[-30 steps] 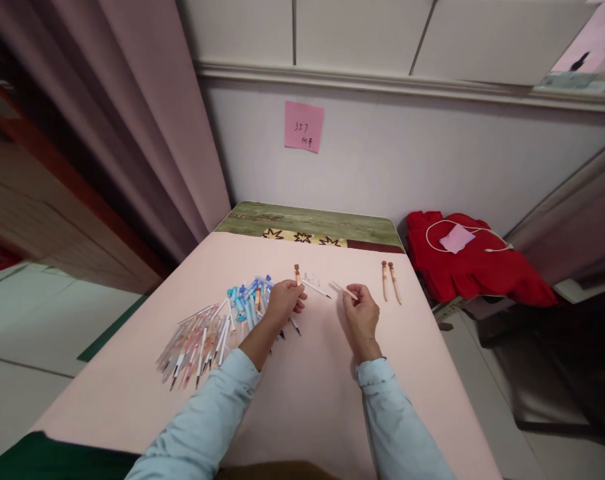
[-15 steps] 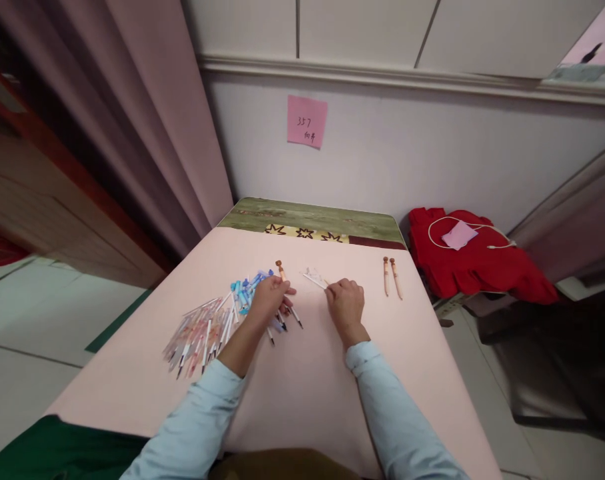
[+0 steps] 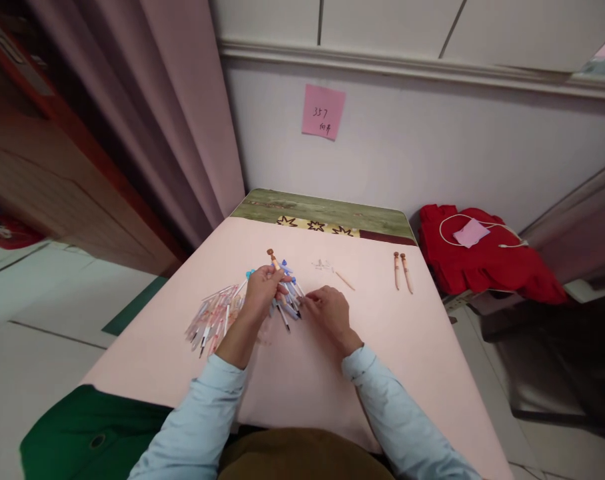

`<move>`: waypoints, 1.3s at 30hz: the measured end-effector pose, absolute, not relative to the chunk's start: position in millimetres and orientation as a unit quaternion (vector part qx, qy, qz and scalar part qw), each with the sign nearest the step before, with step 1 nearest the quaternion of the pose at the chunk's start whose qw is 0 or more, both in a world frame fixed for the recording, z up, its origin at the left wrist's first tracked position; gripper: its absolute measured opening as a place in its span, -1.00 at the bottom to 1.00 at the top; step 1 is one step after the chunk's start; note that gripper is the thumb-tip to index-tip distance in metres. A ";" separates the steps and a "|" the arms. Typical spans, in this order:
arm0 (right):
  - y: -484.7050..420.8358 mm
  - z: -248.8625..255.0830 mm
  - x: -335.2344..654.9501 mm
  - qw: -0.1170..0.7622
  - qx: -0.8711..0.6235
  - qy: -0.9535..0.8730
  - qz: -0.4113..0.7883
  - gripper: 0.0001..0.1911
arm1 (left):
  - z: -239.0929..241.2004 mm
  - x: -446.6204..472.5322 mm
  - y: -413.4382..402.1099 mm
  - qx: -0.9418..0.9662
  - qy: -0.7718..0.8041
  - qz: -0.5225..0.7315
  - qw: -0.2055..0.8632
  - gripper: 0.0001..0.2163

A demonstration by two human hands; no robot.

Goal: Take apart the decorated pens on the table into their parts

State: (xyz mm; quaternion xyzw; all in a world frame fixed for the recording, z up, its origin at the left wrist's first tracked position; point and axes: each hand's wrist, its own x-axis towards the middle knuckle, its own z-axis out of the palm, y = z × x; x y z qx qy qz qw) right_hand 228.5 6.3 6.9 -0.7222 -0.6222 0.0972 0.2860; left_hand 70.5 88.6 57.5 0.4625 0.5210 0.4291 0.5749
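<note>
My left hand (image 3: 263, 288) is closed around a pen with a brown animal-head topper (image 3: 271, 253), its upper end sticking out above the fingers. At its right, my right hand (image 3: 328, 308) pinches the end of a thin white pen refill (image 3: 298, 288), though the fingers partly hide it. Blue pen parts and refills (image 3: 286, 320) lie under and beside the left hand. A pile of pinkish pens and white refills (image 3: 215, 317) spreads to the left. Beyond the right hand lie a thin peach stick (image 3: 345, 280) and small clear bits (image 3: 322, 265).
Two pens with brown toppers (image 3: 403, 273) lie side by side at the table's right. Past the right edge, a red cloth (image 3: 507, 267) carries a white cable and a pink note (image 3: 471, 233). A wall stands behind the table (image 3: 302, 393).
My right hand has moved left, close to the left hand, bringing the white refill from beside the clear bits. The peach stick now shows on the table. The view has shifted slightly.
</note>
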 end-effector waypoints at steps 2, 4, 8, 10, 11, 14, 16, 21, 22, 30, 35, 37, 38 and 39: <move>10.2 2.8 229.0 0.290 -0.718 -0.625 0.100 -0.81 | 55.5 67.6 88.7 0.466 0.523 0.426 0.572 -0.81; 14.2 -1.3 233.6 0.283 -0.706 -0.643 0.089 -0.79 | 52.3 63.8 89.6 0.469 0.525 0.420 0.572 -0.80; 18.7 -4.5 240.2 0.254 -0.660 -0.703 0.076 -0.80 | 44.9 58.0 91.2 0.464 0.528 0.410 0.582 -0.80; 19.0 -3.6 240.0 0.244 -0.647 -0.720 0.060 -0.79 | 42.8 57.1 91.6 0.462 0.530 0.407 0.584 -0.80; 18.8 -2.9 239.4 0.237 -0.642 -0.727 0.052 -0.79 | 42.2 57.1 91.8 0.462 0.531 0.406 0.583 -0.79; 18.5 -1.1 237.6 0.210 -0.631 -0.746 0.036 -0.77 | 41.4 58.2 92.6 0.470 0.530 0.399 0.582 -0.78; 19.6 -0.3 238.1 0.196 -0.631 -0.750 0.028 -0.78 | 40.1 60.0 92.9 0.481 0.526 0.392 0.581 -0.78; 31.4 2.7 255.0 0.208 -0.695 -0.688 -0.005 -0.80 | 32.0 70.0 90.6 0.505 0.517 0.370 0.584 -0.76; 34.6 3.8 260.7 0.213 -0.717 -0.664 -0.011 -0.79 | 30.0 72.9 89.4 0.506 0.514 0.363 0.590 -0.75; 34.6 15.7 271.9 0.404 -0.734 -0.526 0.147 -0.72 | 26.4 101.9 80.4 0.528 0.483 0.316 0.623 -0.80; 31.9 22.2 257.1 0.590 -0.604 -0.370 0.387 -0.54 | 37.4 122.1 76.3 0.624 0.457 0.273 0.572 -0.88; 34.5 23.3 259.4 0.630 -0.574 -0.312 0.421 -0.54 | 39.8 126.9 71.4 0.652 0.450 0.250 0.556 -0.92; 35.8 23.2 262.2 0.641 -0.567 -0.292 0.427 -0.57 | 39.6 127.8 68.5 0.661 0.448 0.241 0.552 -0.93; 36.9 22.6 265.5 0.652 -0.565 -0.275 0.424 -0.59 | 38.6 127.6 65.6 0.665 0.447 0.231 0.552 -0.94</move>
